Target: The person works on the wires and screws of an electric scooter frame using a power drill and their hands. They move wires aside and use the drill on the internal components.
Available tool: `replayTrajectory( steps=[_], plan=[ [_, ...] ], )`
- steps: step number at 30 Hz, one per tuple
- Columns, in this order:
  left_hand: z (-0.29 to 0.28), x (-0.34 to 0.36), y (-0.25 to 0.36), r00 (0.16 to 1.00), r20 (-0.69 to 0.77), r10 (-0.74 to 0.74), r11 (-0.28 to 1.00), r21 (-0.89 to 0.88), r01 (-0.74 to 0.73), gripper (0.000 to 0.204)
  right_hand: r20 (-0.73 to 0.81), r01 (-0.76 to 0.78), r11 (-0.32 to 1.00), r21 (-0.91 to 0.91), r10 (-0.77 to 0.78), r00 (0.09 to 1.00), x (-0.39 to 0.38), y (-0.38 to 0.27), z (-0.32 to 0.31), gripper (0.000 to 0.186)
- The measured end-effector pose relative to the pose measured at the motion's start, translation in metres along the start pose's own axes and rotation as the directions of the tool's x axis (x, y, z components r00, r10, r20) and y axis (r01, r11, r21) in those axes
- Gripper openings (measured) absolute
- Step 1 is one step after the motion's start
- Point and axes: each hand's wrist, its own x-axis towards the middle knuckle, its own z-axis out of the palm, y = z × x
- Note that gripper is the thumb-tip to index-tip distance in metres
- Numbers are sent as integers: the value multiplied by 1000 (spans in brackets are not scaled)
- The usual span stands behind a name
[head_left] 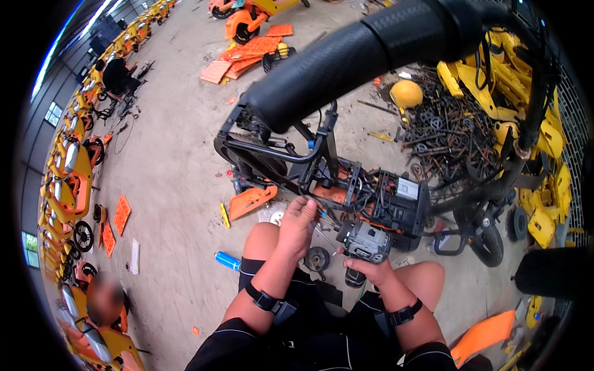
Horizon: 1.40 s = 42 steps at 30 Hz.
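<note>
My right hand [369, 271] is wrapped round the handle of a grey and black cordless drill [367, 240], beside the stripped scooter frame [334, 198]. The drill's front end points left, towards my left hand. My left hand [299, 224] is closed, thumb and fingers together at the near edge of the frame. Whatever those fingers hold is hidden or too small to make out. Exposed wiring and a black box-like unit [405, 207] sit on the frame, right of the drill. Below my left hand a round dark metal part [317, 259] lies on the floor.
The scooter's thick black seat or tube [346, 68] crosses above the work. A pile of dark metal parts [451, 130] and yellow panels [541, 229] lie right. Orange panels [250, 52] lie ahead. Parked scooters [71, 173] line the left; a person [117, 77] crouches there. A blue can [227, 261] lies nearby.
</note>
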Motion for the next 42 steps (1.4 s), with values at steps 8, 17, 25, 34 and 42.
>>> replayTrajectory(
  steps=[8, 17, 25, 34, 42],
  plan=[
    [-2, 3, -4, 996, -33, -82, 995, 48, 83, 24, -117, 44, 993, 112, -30, 993, 1, 2, 5, 49],
    [-8, -8, 10, 995, 12, -103, 987, -120, 104, 31, -154, 59, 984, 166, -33, 987, -2, 2, 14, 49],
    [-2, -17, 9, 978, 171, -116, 989, -69, 129, 52, -222, 80, 977, 198, -34, 974, -5, -2, 13, 51],
    [-1, -16, 2, 990, 126, -65, 986, 159, 44, 45, -217, 104, 984, 147, -71, 974, -11, -2, 12, 52],
    [-13, 9, -15, 980, -93, 174, 875, 470, -111, 44, -242, 115, 981, 156, -75, 967, -10, -2, 10, 51]
  ],
)
